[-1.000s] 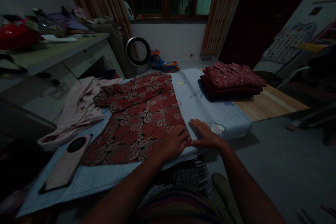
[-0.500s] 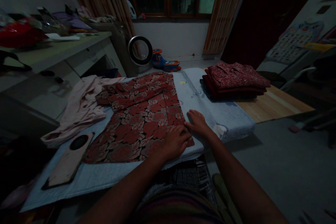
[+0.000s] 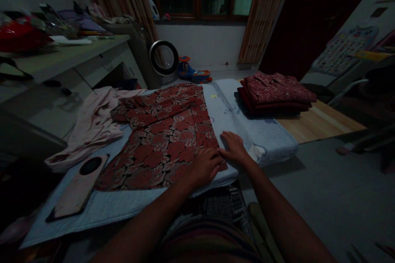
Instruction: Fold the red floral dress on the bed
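Observation:
A red floral garment (image 3: 163, 144) with dark and grey leaf patterns lies spread over the light blue quilted cover (image 3: 126, 209). One part of it is bunched at the far left, and its right edge runs straight. My left hand (image 3: 207, 166) rests palm down on its near right corner, fingers loosely bent and apart. Just beyond that edge, my right hand (image 3: 235, 148) lies on the cover with its fingers stretched out, its thumb close to the garment's edge and to my left fingers. Neither hand visibly grips the cloth.
A stack of folded dark red clothes (image 3: 274, 90) sits at the far right, beside a wooden board (image 3: 327, 121). To the left are a pale pink cloth (image 3: 89, 127) and a long pale case (image 3: 78, 187) with a black oval. A cluttered counter (image 3: 77, 55) stands beyond.
My right hand has shifted very slightly right and toward me. My left hand stays on the garment's corner, and the garment looks the same.

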`<state>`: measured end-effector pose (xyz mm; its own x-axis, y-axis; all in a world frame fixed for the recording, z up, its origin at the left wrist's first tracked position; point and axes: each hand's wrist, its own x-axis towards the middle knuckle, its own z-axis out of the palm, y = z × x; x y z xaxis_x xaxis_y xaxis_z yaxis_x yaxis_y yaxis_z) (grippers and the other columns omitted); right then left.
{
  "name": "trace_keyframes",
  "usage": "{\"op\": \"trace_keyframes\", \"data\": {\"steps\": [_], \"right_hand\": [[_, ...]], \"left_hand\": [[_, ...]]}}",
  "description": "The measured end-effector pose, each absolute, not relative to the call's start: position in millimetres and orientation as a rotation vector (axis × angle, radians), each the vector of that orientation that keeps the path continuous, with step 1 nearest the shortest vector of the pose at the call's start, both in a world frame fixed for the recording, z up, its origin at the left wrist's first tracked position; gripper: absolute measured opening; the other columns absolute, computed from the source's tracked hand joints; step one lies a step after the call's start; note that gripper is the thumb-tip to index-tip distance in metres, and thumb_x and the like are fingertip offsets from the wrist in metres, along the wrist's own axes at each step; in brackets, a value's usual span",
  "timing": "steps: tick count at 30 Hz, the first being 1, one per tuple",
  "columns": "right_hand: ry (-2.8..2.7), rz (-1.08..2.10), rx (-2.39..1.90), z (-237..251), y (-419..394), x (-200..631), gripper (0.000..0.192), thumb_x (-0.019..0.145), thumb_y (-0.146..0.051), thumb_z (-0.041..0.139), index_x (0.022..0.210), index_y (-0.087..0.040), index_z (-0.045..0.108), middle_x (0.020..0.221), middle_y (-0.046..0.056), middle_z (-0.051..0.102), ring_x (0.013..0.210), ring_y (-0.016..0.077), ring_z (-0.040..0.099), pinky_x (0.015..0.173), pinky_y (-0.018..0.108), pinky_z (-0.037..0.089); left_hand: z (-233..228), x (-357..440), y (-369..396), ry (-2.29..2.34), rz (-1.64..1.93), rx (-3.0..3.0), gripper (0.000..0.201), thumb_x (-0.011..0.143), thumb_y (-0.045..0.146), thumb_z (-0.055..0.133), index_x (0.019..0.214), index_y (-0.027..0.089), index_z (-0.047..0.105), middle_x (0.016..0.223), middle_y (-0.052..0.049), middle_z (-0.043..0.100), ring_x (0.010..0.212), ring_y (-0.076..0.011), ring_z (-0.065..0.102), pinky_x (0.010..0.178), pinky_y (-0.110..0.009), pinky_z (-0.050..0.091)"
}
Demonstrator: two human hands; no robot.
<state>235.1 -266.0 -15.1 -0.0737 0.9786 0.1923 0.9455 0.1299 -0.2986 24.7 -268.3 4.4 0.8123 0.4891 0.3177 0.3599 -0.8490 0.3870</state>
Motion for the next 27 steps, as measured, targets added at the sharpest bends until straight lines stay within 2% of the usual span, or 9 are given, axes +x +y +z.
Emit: {"op": "trace_keyframes", "data": {"steps": [5, 11, 18, 21, 24, 27], "right_hand": [[-2.121, 0.204, -1.884, -11, -283, 238, 0.066, 0.085, -0.049, 0.062, 0.140, -0.016, 0.050, 0.152, 0.016, 0.046, 0.141, 0.0324, 0.038, 0.117, 0.052, 0.025], [-2.156, 0.245, -1.893, -10, -297, 240, 0.069, 0.085, -0.053, 0.060, 0.145, -0.020, 0.047, 0.156, 0.015, 0.042, 0.144, 0.0340, 0.034, 0.117, 0.056, 0.024], [-2.223, 0.411, -1.882, -3, -308, 246, 0.077, 0.083, -0.050, 0.064, 0.150, -0.019, 0.043, 0.160, 0.015, 0.035, 0.150, 0.0333, 0.024, 0.119, 0.056, 0.021], [-2.189, 0.434, -1.825, 2, -300, 245, 0.067, 0.088, -0.044, 0.059, 0.148, -0.018, 0.045, 0.157, 0.015, 0.041, 0.147, 0.0302, 0.032, 0.118, 0.053, 0.026], [-2.102, 0.337, -1.767, 8, -283, 230, 0.053, 0.095, -0.029, 0.044, 0.147, -0.018, 0.046, 0.154, 0.014, 0.046, 0.144, 0.0253, 0.039, 0.117, 0.049, 0.030], [-2.092, 0.272, -1.741, 12, -268, 206, 0.053, 0.097, -0.020, 0.034, 0.149, -0.018, 0.043, 0.157, 0.012, 0.042, 0.147, 0.0234, 0.034, 0.118, 0.049, 0.027]], "left_hand": [[3, 24, -268, 0.587, 0.645, 2.653, 0.020, 0.093, 0.019, 0.055, 0.107, 0.021, 0.069, 0.115, -0.008, 0.066, 0.107, -0.0234, 0.057, 0.094, -0.040, 0.048], [4, 24, -267, 0.672, 0.723, 2.585, 0.022, 0.089, 0.012, 0.054, 0.105, 0.019, 0.067, 0.115, -0.008, 0.065, 0.108, -0.0232, 0.057, 0.094, -0.040, 0.049], [6, 25, -268, 0.801, 0.584, 2.612, 0.015, 0.090, 0.014, 0.053, 0.097, 0.019, 0.066, 0.107, -0.007, 0.067, 0.099, -0.0229, 0.058, 0.093, -0.041, 0.047], [14, 24, -265, 0.793, 0.584, 2.512, 0.016, 0.090, 0.014, 0.052, 0.094, 0.019, 0.066, 0.104, -0.006, 0.068, 0.098, -0.0206, 0.060, 0.091, -0.036, 0.050], [22, 23, -252, 0.854, 0.649, 2.431, 0.023, 0.093, 0.012, 0.045, 0.101, 0.020, 0.066, 0.113, -0.006, 0.068, 0.108, -0.0190, 0.061, 0.097, -0.034, 0.049], [24, 23, -234, 1.088, 0.659, 2.511, 0.034, 0.096, 0.013, 0.041, 0.123, 0.019, 0.062, 0.137, -0.009, 0.060, 0.132, -0.0224, 0.050, 0.114, -0.043, 0.038]]}}
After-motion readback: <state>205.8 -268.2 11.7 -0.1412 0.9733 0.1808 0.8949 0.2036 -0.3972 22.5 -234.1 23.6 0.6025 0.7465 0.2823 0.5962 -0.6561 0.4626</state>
